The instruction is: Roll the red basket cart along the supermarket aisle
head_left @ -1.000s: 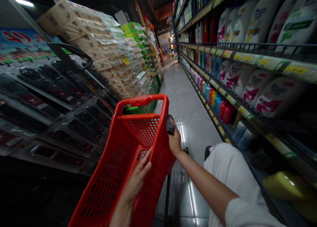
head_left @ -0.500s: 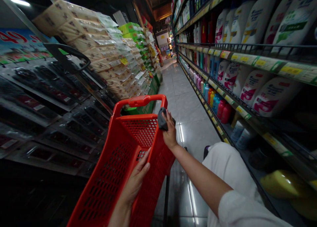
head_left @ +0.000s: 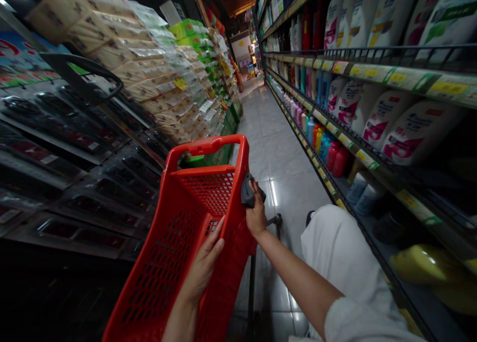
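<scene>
A red plastic shopping basket [head_left: 179, 242] on wheels stands tilted in front of me in a shop aisle. My left hand [head_left: 204, 266] grips its near side rim, thumb over the edge and fingers on the outer wall. My right hand [head_left: 255, 213] presses a small dark cloth [head_left: 246, 193] against the outside of the basket's right wall, just below the red handle [head_left: 206, 145]. The basket looks empty inside. My white-trousered knee [head_left: 335, 247] is bent at the right.
Shelves of white, pink and coloured bottles [head_left: 387, 123] line the right side. Stacked tissue packs [head_left: 141, 68] and hanging dark packaged goods [head_left: 55, 148] fill the left. A black handle [head_left: 85, 71] juts out at upper left. Glossy tiled floor [head_left: 279, 153] runs ahead.
My right hand has slid the dark cloth along the basket's right wall, first up and inward, then slightly down. The view has dipped a little. My left hand has kept its grip.
</scene>
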`<state>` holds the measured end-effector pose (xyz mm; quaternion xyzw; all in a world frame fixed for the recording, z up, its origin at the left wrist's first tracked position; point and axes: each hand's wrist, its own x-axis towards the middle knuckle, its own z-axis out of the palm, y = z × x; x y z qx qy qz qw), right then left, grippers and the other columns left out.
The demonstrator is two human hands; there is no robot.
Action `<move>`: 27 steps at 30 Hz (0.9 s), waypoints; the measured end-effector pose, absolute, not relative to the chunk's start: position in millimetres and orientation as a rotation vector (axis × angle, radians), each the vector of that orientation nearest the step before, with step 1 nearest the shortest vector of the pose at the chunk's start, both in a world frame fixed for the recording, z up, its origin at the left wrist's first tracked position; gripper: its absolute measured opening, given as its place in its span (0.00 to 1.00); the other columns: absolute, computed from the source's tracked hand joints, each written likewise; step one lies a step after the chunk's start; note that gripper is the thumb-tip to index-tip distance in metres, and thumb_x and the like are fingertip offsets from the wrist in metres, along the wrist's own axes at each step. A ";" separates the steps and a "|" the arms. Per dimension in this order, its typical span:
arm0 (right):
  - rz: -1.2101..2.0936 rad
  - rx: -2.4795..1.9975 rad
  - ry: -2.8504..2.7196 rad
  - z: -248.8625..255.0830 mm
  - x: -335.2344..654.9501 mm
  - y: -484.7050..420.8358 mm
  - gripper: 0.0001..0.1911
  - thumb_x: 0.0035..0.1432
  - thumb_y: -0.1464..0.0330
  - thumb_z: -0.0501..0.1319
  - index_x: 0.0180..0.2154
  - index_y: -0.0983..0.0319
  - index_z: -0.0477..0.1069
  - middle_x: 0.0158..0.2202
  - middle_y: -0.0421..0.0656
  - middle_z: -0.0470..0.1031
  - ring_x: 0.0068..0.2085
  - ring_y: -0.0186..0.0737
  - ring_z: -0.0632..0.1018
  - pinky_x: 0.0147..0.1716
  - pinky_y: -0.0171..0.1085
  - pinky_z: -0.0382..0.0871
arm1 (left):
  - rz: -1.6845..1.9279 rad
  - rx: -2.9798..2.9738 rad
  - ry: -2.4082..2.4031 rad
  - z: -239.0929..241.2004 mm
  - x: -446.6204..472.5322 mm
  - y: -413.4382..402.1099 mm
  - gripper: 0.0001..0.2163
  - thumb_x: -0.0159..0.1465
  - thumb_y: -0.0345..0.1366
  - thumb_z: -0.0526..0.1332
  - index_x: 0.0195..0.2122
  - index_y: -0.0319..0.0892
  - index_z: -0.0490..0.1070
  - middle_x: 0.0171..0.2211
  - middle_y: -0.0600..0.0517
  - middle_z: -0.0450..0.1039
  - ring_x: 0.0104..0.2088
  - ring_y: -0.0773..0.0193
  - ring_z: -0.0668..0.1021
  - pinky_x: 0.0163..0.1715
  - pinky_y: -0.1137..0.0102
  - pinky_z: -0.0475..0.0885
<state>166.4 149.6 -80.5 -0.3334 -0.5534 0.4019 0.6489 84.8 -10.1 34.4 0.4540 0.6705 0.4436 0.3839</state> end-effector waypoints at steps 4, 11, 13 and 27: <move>1.038 -0.965 -1.097 -115.6 165.4 147.8 0.39 0.53 0.79 0.49 0.66 0.57 0.56 0.66 0.42 0.63 0.67 0.38 0.62 0.67 0.50 0.54 | 1.018 1.431 1.871 39.0 85.3 -9.3 0.25 0.67 0.41 0.54 0.65 0.43 0.61 0.66 0.47 0.60 0.67 0.56 0.61 0.66 0.57 0.56; 1.003 -0.839 -1.181 -100.7 162.1 149.7 0.42 0.50 0.80 0.49 0.67 0.58 0.55 0.69 0.40 0.57 0.70 0.37 0.57 0.69 0.48 0.48 | 0.542 1.953 2.656 22.8 130.9 13.6 0.28 0.61 0.19 0.45 0.64 0.25 0.58 0.61 0.30 0.65 0.61 0.51 0.71 0.57 0.56 0.70; 0.985 -0.806 -1.217 -103.7 163.1 148.7 0.43 0.49 0.81 0.48 0.67 0.57 0.55 0.69 0.38 0.56 0.70 0.36 0.55 0.70 0.47 0.47 | 0.392 2.025 2.891 13.5 145.6 19.6 0.27 0.64 0.21 0.46 0.66 0.26 0.55 0.65 0.29 0.59 0.58 0.46 0.73 0.51 0.54 0.73; 1.111 -0.879 -1.260 -180.9 158.9 137.7 0.44 0.49 0.83 0.49 0.67 0.58 0.54 0.70 0.42 0.54 0.70 0.38 0.55 0.70 0.49 0.47 | 0.419 2.022 3.207 -8.0 128.2 34.5 0.24 0.68 0.31 0.50 0.66 0.38 0.60 0.53 0.38 0.74 0.44 0.56 0.79 0.36 0.66 0.69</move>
